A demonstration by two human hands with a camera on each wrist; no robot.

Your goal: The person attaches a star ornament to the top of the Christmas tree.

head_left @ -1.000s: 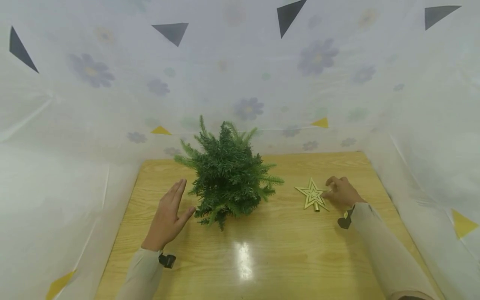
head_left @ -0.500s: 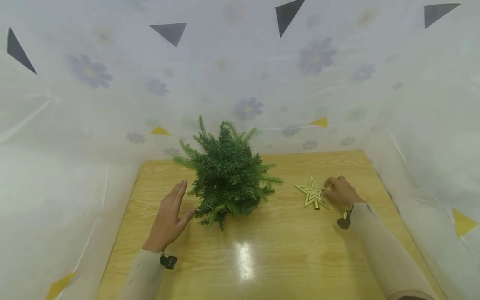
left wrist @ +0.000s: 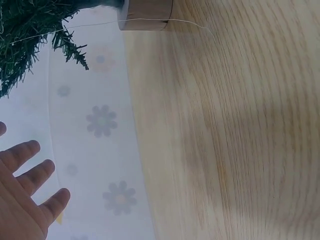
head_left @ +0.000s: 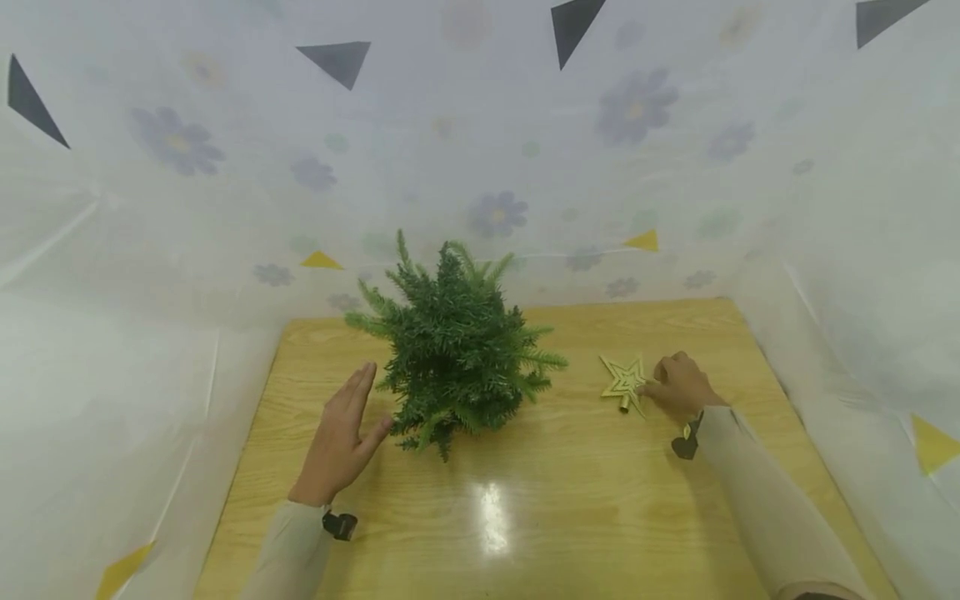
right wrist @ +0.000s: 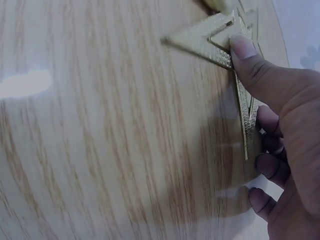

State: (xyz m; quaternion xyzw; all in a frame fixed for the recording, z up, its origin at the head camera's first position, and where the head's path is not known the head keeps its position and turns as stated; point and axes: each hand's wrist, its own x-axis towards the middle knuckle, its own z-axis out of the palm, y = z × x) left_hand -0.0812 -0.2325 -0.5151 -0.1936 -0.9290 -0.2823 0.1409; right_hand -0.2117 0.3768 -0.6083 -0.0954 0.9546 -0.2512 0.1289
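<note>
A small artificial Christmas tree (head_left: 457,358) stands left of the table's middle, its round wooden base (left wrist: 146,14) showing in the left wrist view. Beside its left branches is my left hand (head_left: 337,442), fingers straight and thumb spread; the thumb tip is close to a lower branch, and whether it touches I cannot tell. To the right of the tree, my right hand (head_left: 681,387) pinches a gold star tree topper (head_left: 622,379) by one point. In the right wrist view the thumb presses the star's face (right wrist: 220,40), with curled fingers behind it. The star's short tube (head_left: 624,405) points toward me.
The wooden table (head_left: 585,500) has white flower-patterned sheeting (head_left: 420,150) around its back and sides. Dark and yellow triangles are stuck on the sheeting. A thin pale wire or thread (left wrist: 187,21) crosses near the tree's base.
The star has turned in my right hand's pinch, its tube swinging slightly left and up in the head view. My left hand and the tree stay nearly still.
</note>
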